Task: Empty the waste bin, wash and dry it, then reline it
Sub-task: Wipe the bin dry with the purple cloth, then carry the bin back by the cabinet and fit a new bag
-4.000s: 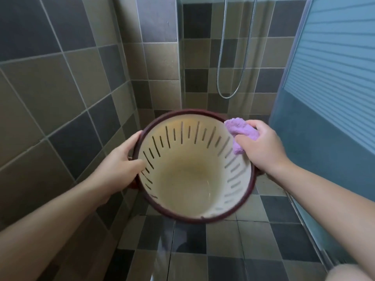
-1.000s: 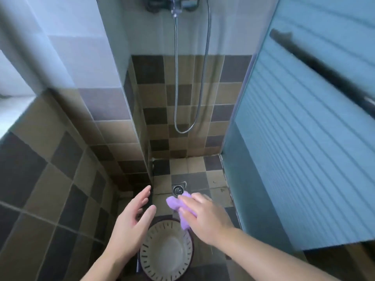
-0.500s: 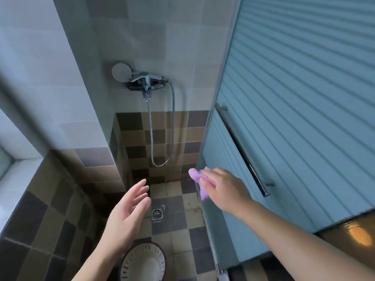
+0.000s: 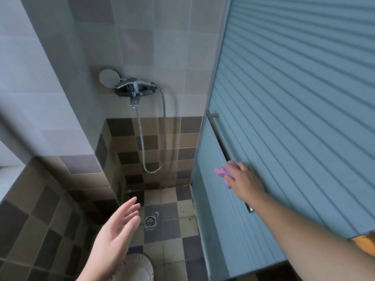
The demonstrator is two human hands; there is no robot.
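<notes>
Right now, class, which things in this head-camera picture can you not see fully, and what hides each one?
- Waste bin: head view, cut off by the bottom edge and partly covered by the left hand.
- Purple cloth: partly hidden by the right hand gripping it.
- Door handle bar: its lower part hidden behind that hand and arm.

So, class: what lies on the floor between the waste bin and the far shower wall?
In the head view, only bare checked floor tiles with the floor drain set in them lie between the waste bin and the wall.
</notes>
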